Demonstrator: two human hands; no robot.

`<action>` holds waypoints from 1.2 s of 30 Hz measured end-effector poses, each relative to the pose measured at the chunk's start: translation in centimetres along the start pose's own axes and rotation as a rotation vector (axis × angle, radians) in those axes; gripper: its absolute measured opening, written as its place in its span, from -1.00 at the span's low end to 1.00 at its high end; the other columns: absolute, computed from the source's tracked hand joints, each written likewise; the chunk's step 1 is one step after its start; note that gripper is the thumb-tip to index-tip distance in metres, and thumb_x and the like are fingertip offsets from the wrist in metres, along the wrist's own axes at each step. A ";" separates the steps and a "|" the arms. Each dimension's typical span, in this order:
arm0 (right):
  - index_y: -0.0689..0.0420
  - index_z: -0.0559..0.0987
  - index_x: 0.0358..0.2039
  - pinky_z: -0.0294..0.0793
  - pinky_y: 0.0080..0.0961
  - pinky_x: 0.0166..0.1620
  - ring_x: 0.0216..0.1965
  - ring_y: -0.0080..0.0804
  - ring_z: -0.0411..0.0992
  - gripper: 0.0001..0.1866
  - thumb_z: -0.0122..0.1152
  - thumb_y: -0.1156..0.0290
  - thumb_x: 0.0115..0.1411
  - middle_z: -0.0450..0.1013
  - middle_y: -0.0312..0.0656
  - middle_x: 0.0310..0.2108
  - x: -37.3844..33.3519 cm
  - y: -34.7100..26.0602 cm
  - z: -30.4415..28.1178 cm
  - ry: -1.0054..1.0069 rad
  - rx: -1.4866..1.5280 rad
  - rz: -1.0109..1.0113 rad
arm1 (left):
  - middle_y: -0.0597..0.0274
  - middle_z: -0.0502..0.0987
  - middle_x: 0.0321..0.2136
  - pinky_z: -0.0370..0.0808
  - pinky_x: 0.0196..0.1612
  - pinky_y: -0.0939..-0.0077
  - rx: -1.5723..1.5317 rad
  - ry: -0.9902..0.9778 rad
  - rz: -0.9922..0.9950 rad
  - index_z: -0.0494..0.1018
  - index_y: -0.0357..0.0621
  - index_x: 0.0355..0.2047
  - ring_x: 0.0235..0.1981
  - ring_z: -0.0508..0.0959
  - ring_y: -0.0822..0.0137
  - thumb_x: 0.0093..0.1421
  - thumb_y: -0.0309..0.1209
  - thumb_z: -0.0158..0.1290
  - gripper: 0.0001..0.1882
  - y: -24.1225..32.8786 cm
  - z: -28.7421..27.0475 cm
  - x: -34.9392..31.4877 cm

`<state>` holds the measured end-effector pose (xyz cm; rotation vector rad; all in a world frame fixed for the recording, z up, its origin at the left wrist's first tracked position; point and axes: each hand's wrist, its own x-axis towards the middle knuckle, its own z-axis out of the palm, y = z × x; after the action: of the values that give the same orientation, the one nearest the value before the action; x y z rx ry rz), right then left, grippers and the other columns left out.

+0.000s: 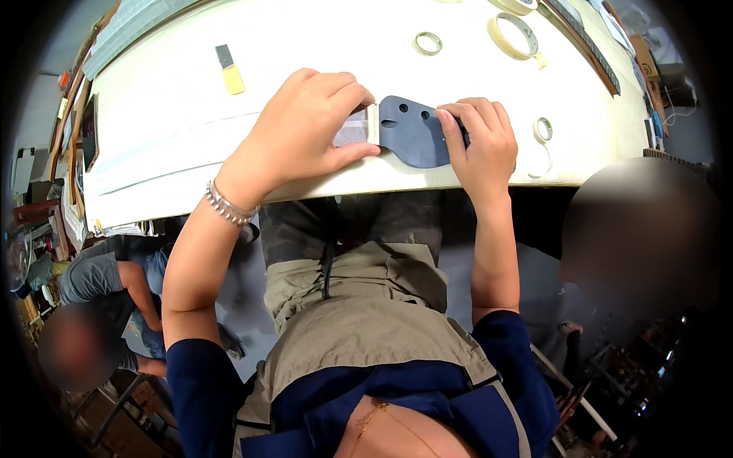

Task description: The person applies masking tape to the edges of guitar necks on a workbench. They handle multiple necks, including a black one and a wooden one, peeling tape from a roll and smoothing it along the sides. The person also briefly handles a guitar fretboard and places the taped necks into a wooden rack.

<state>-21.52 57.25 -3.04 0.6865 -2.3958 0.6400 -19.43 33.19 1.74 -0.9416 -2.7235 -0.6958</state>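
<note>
A flat blue-grey piece (412, 141) with rounded outlines and several dark holes lies at the table's near edge. My right hand (482, 143) grips its right end, thumb on top and fingers curled round. Along the piece's left end runs a narrow cream strip (372, 124) that looks like masking tape. The thumb and index finger of my left hand (309, 126) press at the two ends of this strip, where it meets the blue-grey piece. Under my left palm shows part of a greyish sheet (352, 130); the rest of it is hidden.
Tape rolls (515, 36) lie on the white table (168, 84), with smaller rolls (428, 43) beyond and at right (543, 130). A yellow-and-grey block (229, 69) lies far left. A fretted board (584, 46) borders the far right. Another person (95, 278) sits lower left; someone's blurred head is at right.
</note>
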 end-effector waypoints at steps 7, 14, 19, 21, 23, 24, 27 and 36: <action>0.07 0.55 -0.54 0.34 -0.48 -0.40 -0.46 -0.35 0.34 -0.92 0.27 0.39 0.00 0.41 -0.31 -0.51 0.5 -0.9 0.2 -0.014 -0.017 0.035 | 0.26 0.45 -0.46 0.29 -0.24 0.43 -0.005 -0.124 0.037 0.41 -0.11 -0.37 -0.39 0.44 0.25 -0.10 -0.09 0.20 -0.59 -1.0 -0.3 0.9; 0.20 0.55 -0.48 0.37 -0.39 -0.31 -0.40 -0.22 0.39 -0.96 0.21 0.52 0.04 0.43 -0.15 -0.47 0.5 -1.1 -0.5 -0.041 -0.023 0.010 | 0.29 0.49 -0.42 0.26 -0.08 0.32 0.129 -0.018 0.025 0.46 -0.06 -0.32 -0.28 0.49 0.33 -0.06 -0.04 0.17 -0.59 -0.6 0.3 0.1; 0.23 0.55 -0.44 0.38 -0.45 -0.27 -0.38 -0.26 0.40 -0.92 0.12 0.52 0.13 0.43 -0.15 -0.46 0.4 -1.6 -0.6 -0.061 -0.012 0.026 | 0.32 0.49 -0.45 0.22 0.00 0.25 0.229 -0.009 -0.045 0.51 -0.01 -0.37 -0.23 0.47 0.35 -0.11 0.01 0.20 -0.58 -2.4 -2.2 -3.8; 0.24 0.55 -0.43 0.38 -0.45 -0.27 -0.38 -0.27 0.40 -0.91 0.10 0.51 0.16 0.43 -0.16 -0.45 0.2 -1.3 -0.5 -0.085 -0.007 0.034 | 0.34 0.50 -0.44 0.21 0.03 0.23 0.259 0.032 -0.050 0.52 0.02 -0.35 -0.22 0.46 0.34 -0.12 0.02 0.21 -0.57 -4.6 -4.5 -7.3; 0.24 0.55 -0.43 0.38 -0.44 -0.27 -0.38 -0.27 0.40 -0.90 0.10 0.50 0.16 0.43 -0.16 -0.45 0.1 -1.1 -0.5 -0.093 -0.005 0.051 | 0.34 0.52 -0.38 0.20 0.07 0.20 0.328 -0.050 -0.086 0.53 0.04 -0.30 -0.19 0.46 0.32 -0.14 0.05 0.22 -0.53 -7.0 -7.8 -10.9; 0.25 0.54 -0.42 0.38 -0.44 -0.27 -0.38 -0.28 0.40 -0.90 0.10 0.50 0.17 0.43 -0.15 -0.44 0.0 -0.9 -0.6 -0.097 -0.002 0.055 | 0.34 0.53 -0.35 0.18 0.10 0.18 0.402 -0.098 -0.137 0.53 0.05 -0.28 -0.15 0.45 0.31 -0.15 0.06 0.23 -0.51 -8.2 -9.5 -12.7; 0.25 0.54 -0.42 0.38 -0.45 -0.27 -0.38 -0.28 0.39 -0.90 0.09 0.50 0.17 0.42 -0.15 -0.44 -0.1 -1.0 -0.7 -0.107 -0.016 0.073 | 0.29 0.54 -0.25 0.08 0.21 0.11 0.563 -0.173 -0.259 0.53 0.06 -0.25 -0.01 0.42 0.27 -0.23 0.06 0.27 -0.45 -11.1 -14.4 -18.4; 0.22 0.49 -0.14 0.26 -0.21 0.00 -0.14 -0.08 0.33 -0.39 0.29 0.01 -0.10 0.42 -0.07 -0.23 0.9 -1.3 -2.3 -0.366 0.116 -0.023 | 0.27 0.47 -0.11 0.03 0.27 0.15 1.097 -0.342 -0.670 0.51 -0.02 -0.16 0.11 0.28 0.21 -0.26 -0.25 0.34 -0.44 -14.9 -23.2 -28.2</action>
<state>-20.55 57.26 -0.47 0.9494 -2.6933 0.6971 -6.25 -3.44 7.77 0.1351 -2.9647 0.9489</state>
